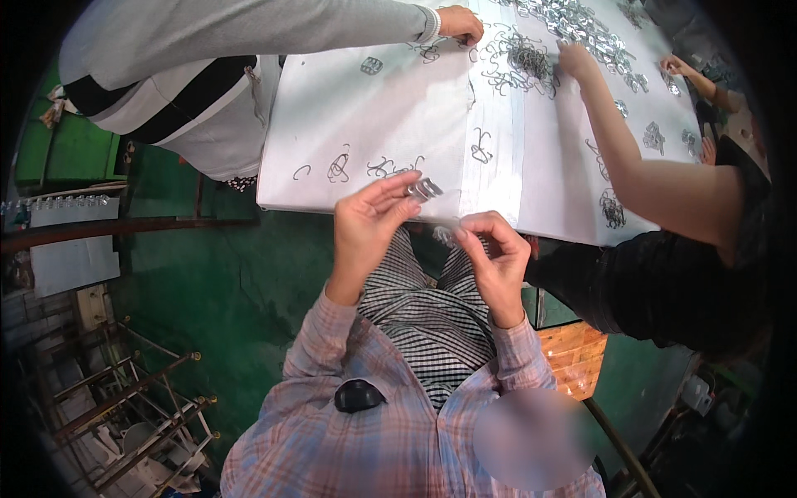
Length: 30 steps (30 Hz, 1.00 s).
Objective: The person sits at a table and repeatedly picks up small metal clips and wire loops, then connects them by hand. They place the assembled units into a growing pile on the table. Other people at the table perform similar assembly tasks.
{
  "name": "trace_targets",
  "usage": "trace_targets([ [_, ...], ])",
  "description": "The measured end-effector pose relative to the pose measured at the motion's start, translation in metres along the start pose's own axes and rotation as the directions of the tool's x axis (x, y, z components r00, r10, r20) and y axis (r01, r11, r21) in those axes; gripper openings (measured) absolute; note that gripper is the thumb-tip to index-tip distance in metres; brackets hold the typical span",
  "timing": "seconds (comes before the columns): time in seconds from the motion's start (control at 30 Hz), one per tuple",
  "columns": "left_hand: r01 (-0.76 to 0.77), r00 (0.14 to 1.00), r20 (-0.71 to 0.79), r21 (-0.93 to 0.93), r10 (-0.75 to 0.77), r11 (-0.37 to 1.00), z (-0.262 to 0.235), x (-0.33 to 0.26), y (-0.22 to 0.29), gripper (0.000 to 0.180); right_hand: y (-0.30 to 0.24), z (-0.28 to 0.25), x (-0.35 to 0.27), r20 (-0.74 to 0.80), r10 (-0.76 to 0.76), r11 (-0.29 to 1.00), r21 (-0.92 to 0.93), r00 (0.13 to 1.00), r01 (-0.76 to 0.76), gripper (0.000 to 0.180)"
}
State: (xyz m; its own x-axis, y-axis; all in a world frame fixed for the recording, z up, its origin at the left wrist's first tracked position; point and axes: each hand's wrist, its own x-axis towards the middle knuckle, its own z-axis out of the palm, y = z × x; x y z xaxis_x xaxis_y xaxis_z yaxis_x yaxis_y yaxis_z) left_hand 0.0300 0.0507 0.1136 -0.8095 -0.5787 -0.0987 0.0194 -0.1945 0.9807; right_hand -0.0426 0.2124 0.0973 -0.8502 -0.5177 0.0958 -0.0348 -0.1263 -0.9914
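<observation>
My left hand (369, 220) is raised over the near edge of the white-covered table (390, 100). Its thumb and fingers pinch a small shiny metal piece with slots (423, 190). To the right, my right hand (496, 253) is closed in a pinch, its fingertips close to the left hand's. What sits in that pinch is too small to make out. Another shiny bit (443, 236) shows just below the right fingertips, above my lap. Beyond my hands, small piles of curved wire hooks (339, 168) lie along the table's near side.
A co-worker's grey sleeve (332, 29) reaches in from the left. At the right, another person's bare arm (614, 141) reaches toward a heap of hooks (531, 58) and shiny metal pieces (581, 29). Further hands work at the far right. A metal rack (141, 415) stands lower left.
</observation>
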Motion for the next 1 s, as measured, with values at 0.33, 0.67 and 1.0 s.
trace_targets([
  [0.33, 0.123, 0.992, 0.076, -0.353, -0.103, 0.928, -0.001, -0.015, -0.008, 0.027, -0.003, -0.001, -0.001, 0.054, -0.039, 0.999, -0.024, 0.998, 0.040, 0.006],
  [0.67, 0.053, 0.980, 0.188, 0.075, -0.067, 0.996, 0.015, -0.024, 0.007, 0.045, 0.001, -0.008, 0.000, 0.103, -0.106, 0.970, -0.207, 0.989, 0.126, 0.007],
  [1.0, -0.093, 0.992, 0.105, 0.255, 0.068, 0.962, 0.023, -0.024, 0.011, 0.038, 0.005, -0.016, 0.003, 0.120, 0.013, 0.976, -0.218, 0.993, 0.014, 0.005],
])
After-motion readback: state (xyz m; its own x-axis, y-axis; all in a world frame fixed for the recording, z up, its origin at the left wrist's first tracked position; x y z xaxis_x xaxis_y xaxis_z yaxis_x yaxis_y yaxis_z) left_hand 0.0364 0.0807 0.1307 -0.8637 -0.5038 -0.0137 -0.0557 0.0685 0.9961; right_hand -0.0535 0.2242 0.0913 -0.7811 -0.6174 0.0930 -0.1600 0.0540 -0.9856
